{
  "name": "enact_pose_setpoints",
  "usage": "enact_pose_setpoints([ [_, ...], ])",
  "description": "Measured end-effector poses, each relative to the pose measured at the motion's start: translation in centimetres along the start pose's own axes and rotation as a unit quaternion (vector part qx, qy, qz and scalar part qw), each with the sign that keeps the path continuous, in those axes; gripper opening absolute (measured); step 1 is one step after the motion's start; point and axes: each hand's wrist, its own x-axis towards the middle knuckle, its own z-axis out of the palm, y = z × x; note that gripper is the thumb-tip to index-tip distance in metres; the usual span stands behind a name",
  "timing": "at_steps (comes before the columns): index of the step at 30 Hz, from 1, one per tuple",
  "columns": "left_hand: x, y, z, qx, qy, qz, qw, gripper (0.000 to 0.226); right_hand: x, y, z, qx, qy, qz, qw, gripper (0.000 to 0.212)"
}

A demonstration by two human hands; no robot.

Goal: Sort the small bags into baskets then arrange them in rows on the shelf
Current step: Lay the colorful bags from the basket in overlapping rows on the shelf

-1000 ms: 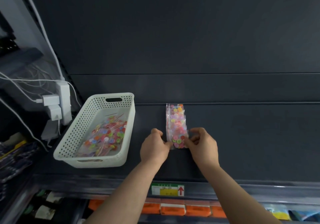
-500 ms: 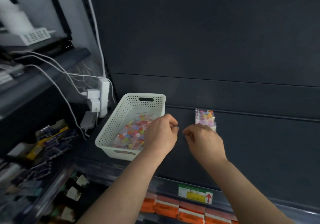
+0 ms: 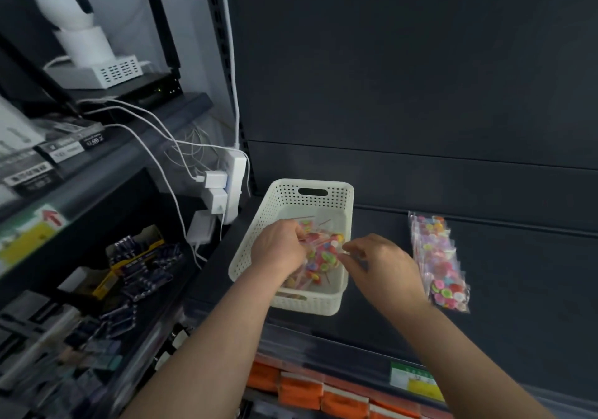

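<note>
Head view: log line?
left hand: grips small bags in basket | right hand: at basket, grip unclear | bag row: on shelf, right of basket

Shelf (image 3: 534, 289): dark grey, flat board. Left part: one white perforated basket (image 3: 310, 305) standing on it. Right part, apart from the basket: one row of small bags (image 3: 440, 257), overlapping front to back, contents apparently coloured buttons.
</note>
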Motion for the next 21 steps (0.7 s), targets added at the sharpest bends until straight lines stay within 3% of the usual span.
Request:
enact_pose_setpoints([
  [6, 2.8, 1.7, 1.7, 0.127, -0.031, 0.042, 0.990, 0.030, -0.3, -0.3, -0.3, 0.017, -0.005, 0.017, 1.000, 0.030],
  [9, 3.5, 1.8, 1.8, 0.215, -0.032, 0.069, 0.974, 0.023, -0.2, -0.3, -0.4, 0.025, -0.024, 0.029, 0.999, 0.030],
  [13, 3.3, 1.1, 1.3, 0.130, 0.033, 0.084, 0.987, 0.005, -0.1, -0.3, -0.5, 0.029, -0.035, 0.042, 0.998, 0.029],
  [16, 3.3, 0.9, 0.6, 0.078, 0.087, 0.090, 0.989, 0.010, -0.1, -0.4, -0.6, 0.041, -0.038, 0.052, 0.997, 0.028],
  [19, 3.5, 1.2, 1.0, 0.092, 0.038, 0.095, 0.991, 0.003, -0.3, -0.7, -0.8, 0.044, -0.044, 0.052, 0.997, 0.030],
  [21, 3.5, 1.3, 1.8, 0.154, -0.009, 0.086, 0.984, 0.016, -0.6, -0.7, -1.0, 0.045, -0.049, 0.045, 0.997, 0.032],
])
